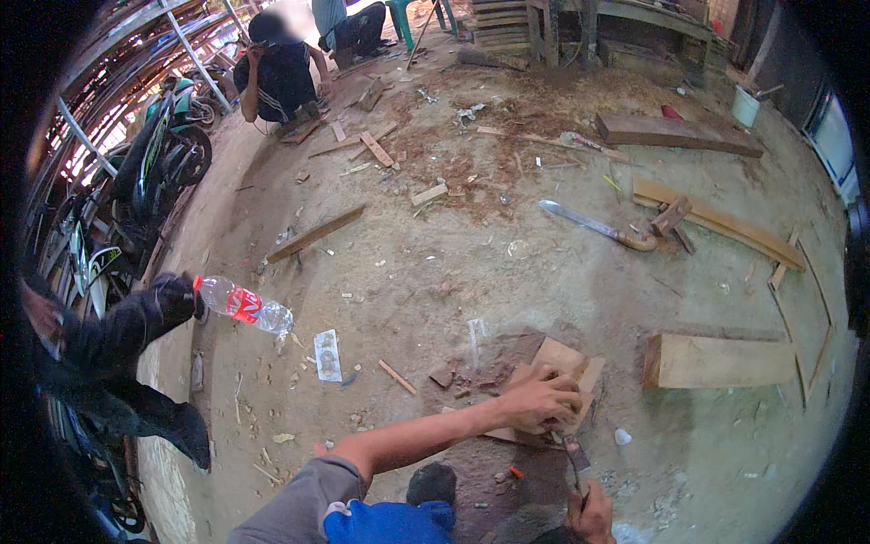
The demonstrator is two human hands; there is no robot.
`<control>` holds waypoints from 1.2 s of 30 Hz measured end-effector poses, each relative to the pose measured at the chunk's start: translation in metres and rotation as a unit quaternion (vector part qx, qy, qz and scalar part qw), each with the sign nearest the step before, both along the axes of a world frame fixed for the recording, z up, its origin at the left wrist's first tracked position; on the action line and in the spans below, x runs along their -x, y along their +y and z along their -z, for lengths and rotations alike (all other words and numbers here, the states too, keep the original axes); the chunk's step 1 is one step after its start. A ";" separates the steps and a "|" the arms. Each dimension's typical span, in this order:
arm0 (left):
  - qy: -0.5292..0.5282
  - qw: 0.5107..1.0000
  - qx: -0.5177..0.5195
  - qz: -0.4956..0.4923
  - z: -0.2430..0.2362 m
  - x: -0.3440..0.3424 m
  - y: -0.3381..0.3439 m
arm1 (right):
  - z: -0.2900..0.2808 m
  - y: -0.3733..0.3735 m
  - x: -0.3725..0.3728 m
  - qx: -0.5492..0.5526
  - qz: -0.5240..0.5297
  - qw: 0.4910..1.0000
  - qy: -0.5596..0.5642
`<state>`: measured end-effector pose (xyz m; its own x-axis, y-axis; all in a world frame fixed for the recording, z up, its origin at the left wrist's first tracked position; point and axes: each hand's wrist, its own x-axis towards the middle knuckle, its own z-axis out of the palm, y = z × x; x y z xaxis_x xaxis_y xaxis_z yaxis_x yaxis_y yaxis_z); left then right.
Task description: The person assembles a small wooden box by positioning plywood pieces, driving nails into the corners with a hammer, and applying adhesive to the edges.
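Below and right of centre in the head view, the left hand (544, 401) lies over pale wooden boards (560, 354), fingers bent; whether they pinch anything, I cannot tell. Nearer the lower edge, the right hand (591, 513) is closed round a hand tool (576, 456), whose long axis runs forward and slightly left, toward the left hand.

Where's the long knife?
In the head view, the long knife lies above and right of centre, on the ground beside a small wooden block.
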<state>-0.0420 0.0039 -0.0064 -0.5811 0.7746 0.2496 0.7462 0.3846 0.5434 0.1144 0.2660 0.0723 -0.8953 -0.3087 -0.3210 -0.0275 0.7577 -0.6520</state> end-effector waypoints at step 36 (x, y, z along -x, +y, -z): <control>0.043 0.994 -0.068 -0.072 0.032 0.019 -0.008 | 0.005 -0.023 0.018 0.044 0.011 0.985 0.164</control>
<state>-0.0605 -0.0043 -0.0383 -0.6551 0.6416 0.3989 0.7347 0.4181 0.5342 0.0961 0.2433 0.0675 -0.9531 -0.3024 0.0136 -0.2323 0.7019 -0.6734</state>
